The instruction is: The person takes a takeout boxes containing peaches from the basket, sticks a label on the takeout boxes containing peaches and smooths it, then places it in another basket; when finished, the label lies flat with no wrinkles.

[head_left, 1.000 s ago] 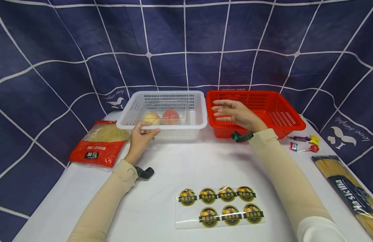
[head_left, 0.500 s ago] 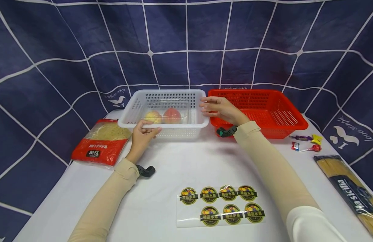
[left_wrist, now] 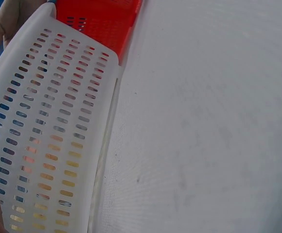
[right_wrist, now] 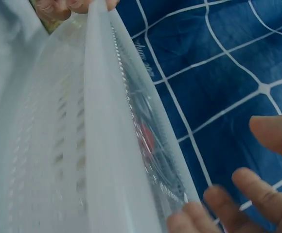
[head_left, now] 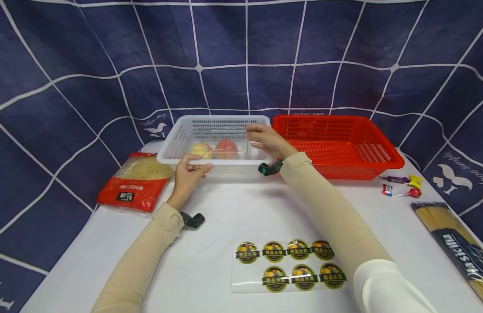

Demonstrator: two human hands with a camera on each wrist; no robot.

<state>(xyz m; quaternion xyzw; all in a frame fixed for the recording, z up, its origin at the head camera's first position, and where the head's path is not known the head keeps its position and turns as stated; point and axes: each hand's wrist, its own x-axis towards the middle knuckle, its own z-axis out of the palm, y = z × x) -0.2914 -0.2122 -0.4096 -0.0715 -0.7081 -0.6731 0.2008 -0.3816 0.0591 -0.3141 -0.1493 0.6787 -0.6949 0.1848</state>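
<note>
A white plastic basket (head_left: 241, 162) stands at the back of the table. In it lies a clear plastic box (head_left: 218, 135), with a yellowish round fruit (head_left: 202, 150) and a pinkish-red one (head_left: 226, 149) showing at it; whether they are inside the box I cannot tell. My left hand (head_left: 188, 177) grips the basket's front rim near its left end, fingers over the edge and thumb outside. Over the basket's right end hovers my right hand (head_left: 268, 141), fingers spread apart with nothing between them, close to the box's right end.
A red basket (head_left: 339, 169) adjoins on the right, with wrapped candies (head_left: 395, 179) and a lollipop (head_left: 415, 192) beside it. A pasta bag (head_left: 456, 243) lies far right, a red food bag (head_left: 135, 182) left. A sticker sheet (head_left: 247, 278) lies in front.
My right hand has moved left, from over the red basket to over the right end of the white basket. The left hand has stayed on the rim.
</note>
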